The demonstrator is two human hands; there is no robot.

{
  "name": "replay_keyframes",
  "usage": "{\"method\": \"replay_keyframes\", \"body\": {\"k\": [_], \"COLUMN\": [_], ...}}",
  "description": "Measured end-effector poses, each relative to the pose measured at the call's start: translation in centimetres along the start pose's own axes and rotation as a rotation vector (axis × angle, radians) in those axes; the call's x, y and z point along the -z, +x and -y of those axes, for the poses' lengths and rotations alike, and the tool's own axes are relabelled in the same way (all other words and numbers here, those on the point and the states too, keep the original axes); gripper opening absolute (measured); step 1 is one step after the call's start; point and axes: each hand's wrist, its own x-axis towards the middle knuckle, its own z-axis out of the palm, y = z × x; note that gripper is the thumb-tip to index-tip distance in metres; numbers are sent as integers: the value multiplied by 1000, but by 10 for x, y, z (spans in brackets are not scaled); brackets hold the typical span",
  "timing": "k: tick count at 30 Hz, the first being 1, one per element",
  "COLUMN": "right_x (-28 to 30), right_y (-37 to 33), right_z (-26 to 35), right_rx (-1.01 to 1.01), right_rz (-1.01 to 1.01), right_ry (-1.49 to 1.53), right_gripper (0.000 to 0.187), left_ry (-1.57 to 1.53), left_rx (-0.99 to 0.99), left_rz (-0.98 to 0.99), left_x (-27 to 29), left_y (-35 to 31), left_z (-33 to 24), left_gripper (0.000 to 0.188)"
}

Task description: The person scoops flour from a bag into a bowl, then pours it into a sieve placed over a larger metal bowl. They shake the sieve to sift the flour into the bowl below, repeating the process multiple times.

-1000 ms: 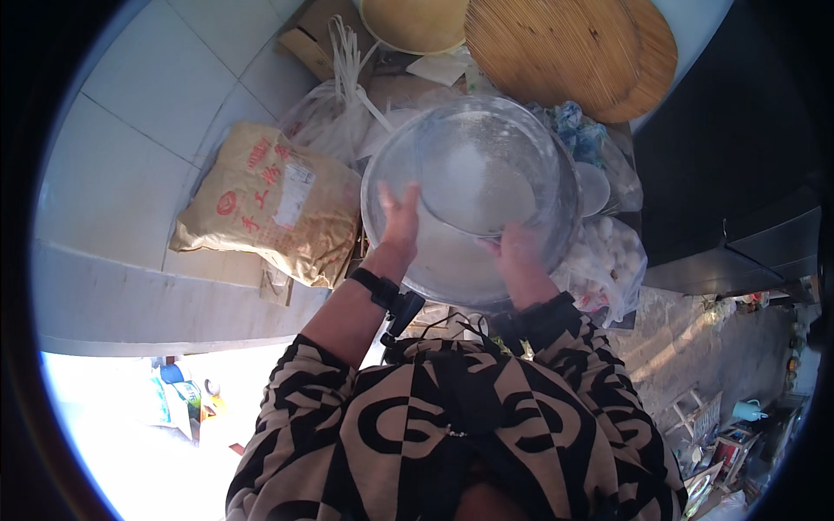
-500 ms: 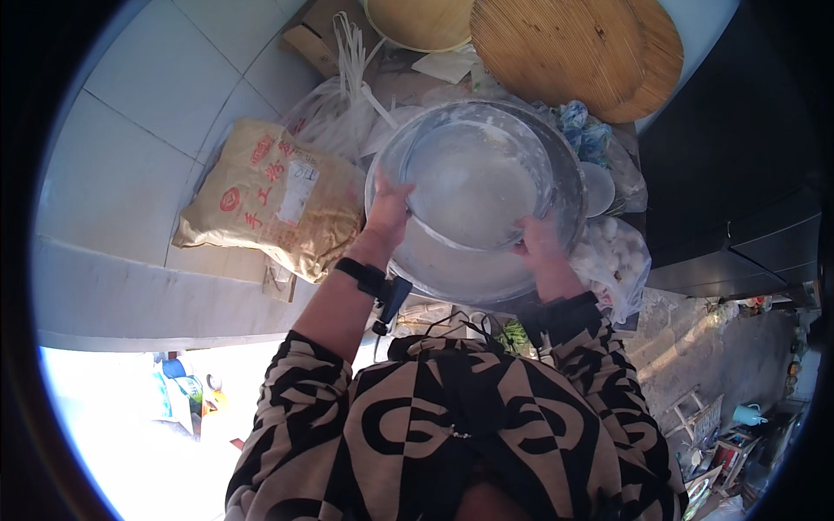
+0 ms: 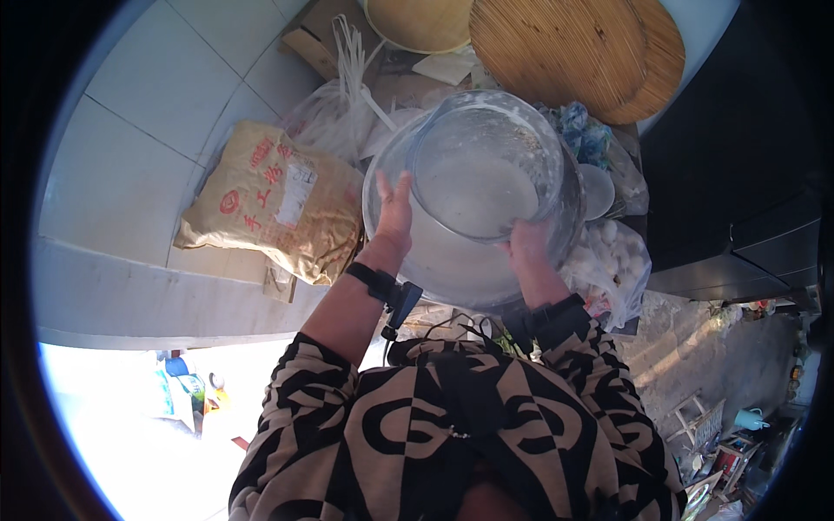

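Observation:
A round metal sieve [image 3: 478, 193] with whitish powder in its bottom is over a wide metal basin [image 3: 434, 265], tilted with its far side up. My right hand [image 3: 528, 243] is closed on the sieve's near right rim. Just off the left rim is my left hand [image 3: 393, 208], its fingers and thumb stretched apart, holding nothing. Pale powder coats the inside of the basin and dusts the sieve's wall.
A brown paper sack [image 3: 269, 204] with red print stands left of the basin. Round wooden boards [image 3: 565, 52] lean at the back. To the right are a bag of white round items [image 3: 612, 260] and a pale bowl [image 3: 595, 191]. A dark cabinet [image 3: 738, 156] stands beyond.
The sieve has shifted a little away and to the right, tilting more. My left hand has come off its rim and opened; my right hand has moved slightly left, still on the rim.

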Motion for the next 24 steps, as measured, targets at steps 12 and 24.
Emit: {"method": "replay_keyframes", "body": {"k": [12,24], "right_x": [27,20], "right_y": [37,-11], "right_z": [-7,41], "right_rx": [324,3], "right_rz": [285,281], "right_ry": [-641,-257], "right_gripper": [57,63], "left_ry": [-137,-131], "left_rx": [44,57], "left_rz": [109,207], "left_x": [11,40], "left_y": [-11,-59], "left_z": [3,1], "left_gripper": [96,56]}}
